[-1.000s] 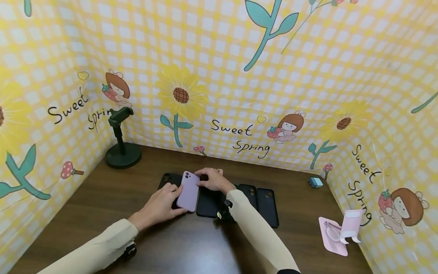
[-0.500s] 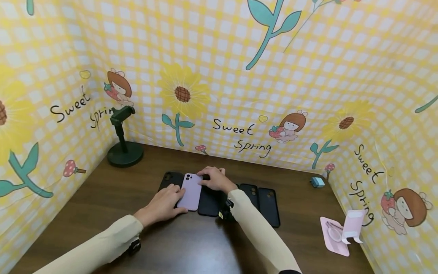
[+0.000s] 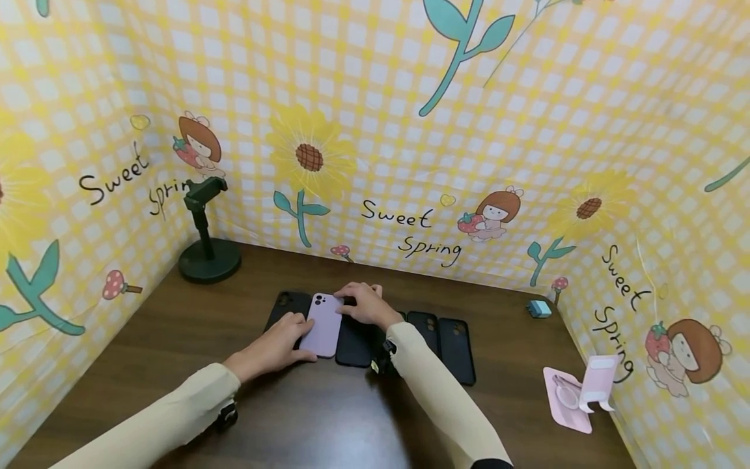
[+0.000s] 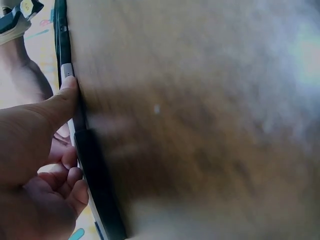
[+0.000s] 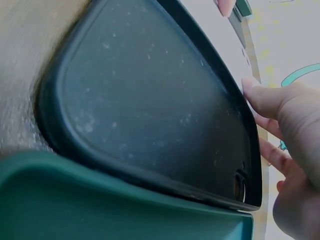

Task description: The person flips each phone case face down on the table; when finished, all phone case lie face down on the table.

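The lavender phone case is gripped at its left edge and near end by the left hand and pinched at its far right corner by the right hand. It is flanked by black cases on the brown table. The row's middle is screened by the right sleeve, where a green case seems to lie. Farther off, a dark green stand, blue charger and pink stand are seen.
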### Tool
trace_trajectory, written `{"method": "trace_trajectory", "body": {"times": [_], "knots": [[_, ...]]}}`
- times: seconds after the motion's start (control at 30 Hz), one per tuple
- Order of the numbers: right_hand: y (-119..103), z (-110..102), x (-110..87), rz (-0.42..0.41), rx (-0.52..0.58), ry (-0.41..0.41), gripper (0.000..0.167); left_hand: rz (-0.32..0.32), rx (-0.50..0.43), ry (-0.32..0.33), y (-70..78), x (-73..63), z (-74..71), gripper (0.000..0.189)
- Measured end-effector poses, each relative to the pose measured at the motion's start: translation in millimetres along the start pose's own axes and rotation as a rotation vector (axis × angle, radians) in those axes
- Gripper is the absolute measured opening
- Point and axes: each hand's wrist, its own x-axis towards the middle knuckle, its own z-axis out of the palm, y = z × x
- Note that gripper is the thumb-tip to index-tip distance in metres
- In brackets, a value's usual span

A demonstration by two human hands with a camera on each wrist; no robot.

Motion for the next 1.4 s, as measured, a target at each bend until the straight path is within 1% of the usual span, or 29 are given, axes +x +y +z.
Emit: {"method": "trace_trajectory", "body": {"times": [0.1,0.2,0.27,0.37,0.43,0.53,0.6,0.67,0.8,0.87,1.0,1.2,1.27,1.4], "knots": [[1.1,0.3,-1.5,-0.013,-0.033,0.012,0.038,-0.007,-0.018,-0.014,-1.3,1.3,1.0,0.078],[1.9,0.6,-4.0,-0.046,-0.061,0.026,0.038,-0.009,0.009,-0.001,-0.2,-0.6,0.3,0.083],[5.4,-2.5,-6.8,-0.072,-0.064,0.043,0.038,0.006,0.036,0.034,3.2,-0.8,0.2,0.086],[17.8,-12.7,-15.8,-0.078,-0.044,0.074,0.036,0.052,0.048,0.092,15.2,3.4,0.6,0.083],[28.3,-20.5,-23.4,-0.061,-0.032,0.089,0.034,0.101,0.039,0.111,24.8,7.4,1.3,0.075],[43.6,-28.2,-34.3,-0.026,-0.029,0.085,0.031,0.161,0.026,0.102,37.4,11.4,3.8,0.059],[52.0,-30.8,-40.6,-0.005,-0.025,0.067,0.028,0.187,0.016,0.083,43.9,13.7,6.8,0.049],[58.0,-32.3,-45.0,0.004,-0.02,0.051,0.025,0.196,0.012,0.073,48.3,15.8,9.9,0.038],[62.7,-33.7,-48.0,-0.023,0.002,0.04,0.023,0.2,0.02,0.075,51.6,19.5,14.8,0.021],[62.9,-33.5,-48.1,-0.042,0.002,0.04,0.023,0.2,0.023,0.081,51.6,20.6,16.9,0.017],[62.5,-32.3,-47.7,-0.045,-0.008,0.037,0.022,0.194,0.048,0.105,49.9,23.3,21.0,0.015],[63.3,-29.2,-47.5,-0.039,0.006,0.044,0.022,0.136,0.08,0.115,50.5,24.4,24.0,0.019],[64.4,-28.0,-46.9,-0.039,0.008,0.054,0.022,0.135,0.082,0.118,51.5,24.8,25.1,0.021],[65.8,-26.6,-45.9,-0.024,0.032,0.056,0.022,0.152,0.08,0.126,53.5,25.6,27.6,0.021]]}}
